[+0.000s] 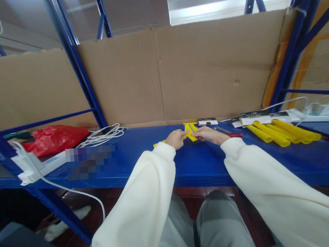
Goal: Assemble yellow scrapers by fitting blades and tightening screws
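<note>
A small yellow piece with slanting arms (187,127) is between my two hands, over the blue shelf top (143,144). My left hand (176,138) is closed, its fingertips pinching the piece's left side. My right hand (209,134) pinches at the piece's right side. Something thin and greyish shows by its fingertips, too small to name. Another yellow bit (155,144) sticks out left of my left wrist, mostly hidden by the sleeve. A red-handled tool (235,135) lies just beyond my right wrist, beside a small black-and-white box (207,121).
Several yellow tubes (280,132) lie at the right, near flat boxes (255,118) and white plugs (324,108). A red plastic bag (58,138), coiled white cable (108,134) and power strip (54,162) are at the left. Cardboard (126,77) stands behind; blue posts (84,80) flank it.
</note>
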Tool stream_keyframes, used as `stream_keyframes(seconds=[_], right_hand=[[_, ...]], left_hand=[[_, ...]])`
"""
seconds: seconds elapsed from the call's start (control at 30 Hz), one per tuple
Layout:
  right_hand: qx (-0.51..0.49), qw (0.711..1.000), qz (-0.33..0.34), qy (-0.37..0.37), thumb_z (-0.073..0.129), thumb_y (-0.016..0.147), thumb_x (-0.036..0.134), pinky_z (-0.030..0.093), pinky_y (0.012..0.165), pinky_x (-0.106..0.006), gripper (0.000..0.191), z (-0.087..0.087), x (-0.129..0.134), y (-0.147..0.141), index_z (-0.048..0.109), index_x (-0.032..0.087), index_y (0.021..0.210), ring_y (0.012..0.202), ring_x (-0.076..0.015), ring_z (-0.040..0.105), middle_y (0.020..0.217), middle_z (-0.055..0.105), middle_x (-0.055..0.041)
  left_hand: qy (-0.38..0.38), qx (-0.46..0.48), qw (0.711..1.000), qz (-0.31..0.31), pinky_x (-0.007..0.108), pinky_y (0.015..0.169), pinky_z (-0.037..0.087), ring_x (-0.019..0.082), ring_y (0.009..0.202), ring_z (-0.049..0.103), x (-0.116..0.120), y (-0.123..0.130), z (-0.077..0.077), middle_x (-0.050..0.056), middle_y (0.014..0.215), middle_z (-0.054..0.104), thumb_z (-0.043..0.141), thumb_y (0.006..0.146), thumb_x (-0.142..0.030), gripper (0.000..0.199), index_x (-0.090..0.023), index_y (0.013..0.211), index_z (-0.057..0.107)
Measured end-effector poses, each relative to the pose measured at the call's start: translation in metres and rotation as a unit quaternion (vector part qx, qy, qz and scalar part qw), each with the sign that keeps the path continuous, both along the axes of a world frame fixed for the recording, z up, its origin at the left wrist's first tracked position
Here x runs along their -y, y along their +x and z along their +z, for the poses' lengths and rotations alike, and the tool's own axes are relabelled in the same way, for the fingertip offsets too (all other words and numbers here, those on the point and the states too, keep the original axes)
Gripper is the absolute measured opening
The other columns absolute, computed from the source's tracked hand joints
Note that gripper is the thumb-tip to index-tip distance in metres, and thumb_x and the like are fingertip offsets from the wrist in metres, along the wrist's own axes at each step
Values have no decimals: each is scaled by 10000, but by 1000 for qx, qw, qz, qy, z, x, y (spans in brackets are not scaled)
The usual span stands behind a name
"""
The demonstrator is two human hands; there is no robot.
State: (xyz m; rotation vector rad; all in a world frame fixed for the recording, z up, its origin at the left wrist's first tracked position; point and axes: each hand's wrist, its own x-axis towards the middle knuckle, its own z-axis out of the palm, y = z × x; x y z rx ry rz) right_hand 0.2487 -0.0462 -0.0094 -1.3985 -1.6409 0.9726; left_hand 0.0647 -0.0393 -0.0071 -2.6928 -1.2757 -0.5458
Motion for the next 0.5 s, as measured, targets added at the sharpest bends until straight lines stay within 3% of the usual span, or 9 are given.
stream_keyframes(seconds=[0.13,0.23,0.37,0.43,0.5], right_hand=[[31,999,4,19,767,667,391,276,449,-234,337,-2,-2,0,546,183,520,467,-86,371,454,438,44],[84,993,-12,80,704,721,387,381,528,-255,289,-2,-10,7,608,174,550,530,-123,470,507,527,12],[228,943,-162,181,572,802,226,467,775,-326,197,-1,-22,29,747,172,729,865,-236,632,828,714,-77],[301,914,-219,163,543,810,187,457,865,-385,254,-2,-24,39,785,210,884,1053,-287,600,1044,720,-98],[350,904,-215,119,528,809,165,431,932,-458,340,-3,-24,45,781,268,1012,1174,-318,530,1202,680,-90]], left_hand=[[1,-4,1000,-5,304,948,482,224,1069,651,2,-1,-1,107,1135,685,503,939,-200,451,-226,1385,565],[-15,-11,1000,8,290,945,476,225,1079,647,4,0,-1,93,1139,679,500,945,-227,449,-258,1388,563],[-29,-3,999,29,279,939,473,234,1102,638,7,1,1,88,1162,670,503,945,-244,445,-281,1383,570],[-29,-3,999,37,277,941,471,235,1115,630,8,1,2,84,1171,667,500,947,-251,441,-291,1380,572],[-31,-7,999,41,277,942,470,236,1126,624,10,1,3,76,1181,666,501,946,-252,433,-302,1368,583]])
